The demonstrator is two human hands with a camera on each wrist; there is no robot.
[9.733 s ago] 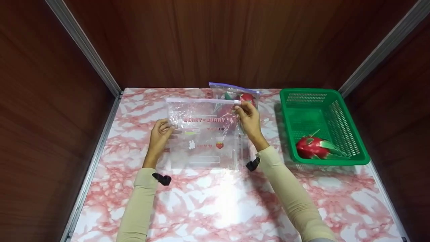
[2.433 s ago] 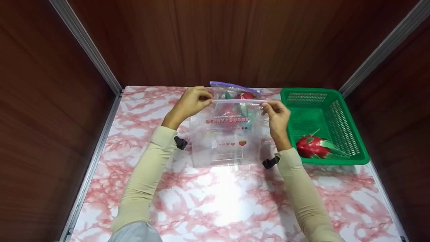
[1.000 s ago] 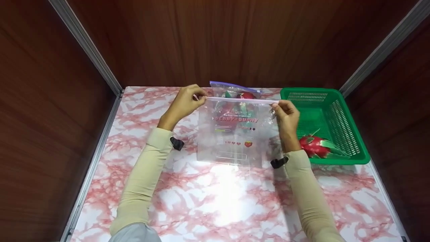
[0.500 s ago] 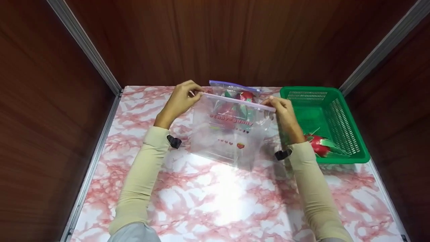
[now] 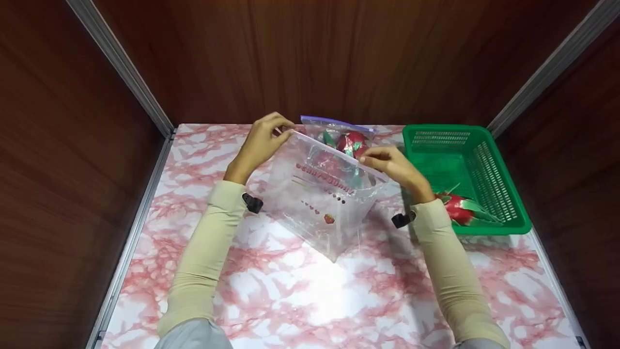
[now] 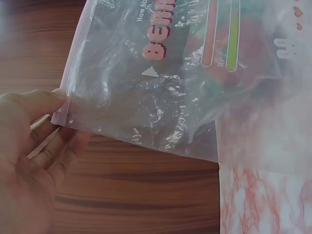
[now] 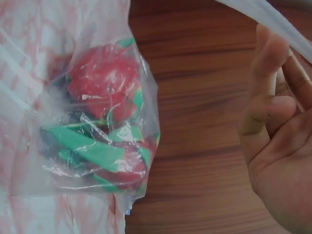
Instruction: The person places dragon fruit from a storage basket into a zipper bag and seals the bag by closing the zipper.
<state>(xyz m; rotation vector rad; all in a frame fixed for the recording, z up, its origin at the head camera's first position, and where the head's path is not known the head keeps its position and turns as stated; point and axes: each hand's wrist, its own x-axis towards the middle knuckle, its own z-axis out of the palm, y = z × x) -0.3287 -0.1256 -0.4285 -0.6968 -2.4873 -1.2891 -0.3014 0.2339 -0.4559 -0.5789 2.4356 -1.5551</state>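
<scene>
A clear zip bag [image 5: 310, 198] with a pink top strip, printed letters and a strawberry hangs tilted between both hands, its lower corner toward the front. My left hand [image 5: 259, 148] pinches the strip's left end; the left wrist view shows thumb and fingers at that corner. Farther right on the strip, my right hand [image 5: 397, 167] grips it with curled fingers, a short way in from the right end. Behind is a second zip bag with a purple strip [image 5: 334, 121], holding red and green dragon fruit [image 7: 105, 78], partly seen through the front bag.
To the right stands a green plastic basket [image 5: 525, 208] with one dragon fruit [image 5: 460, 209] in it, partly hidden by the right wrist. Dark wood panels [image 5: 310, 58] enclose the pink marbled table [image 5: 271, 300] at the back and sides.
The right hand has moved left and toward the front along the strip. The bag has swung from nearly level to slanting down at the right. The left hand keeps its pinch, slightly farther back.
</scene>
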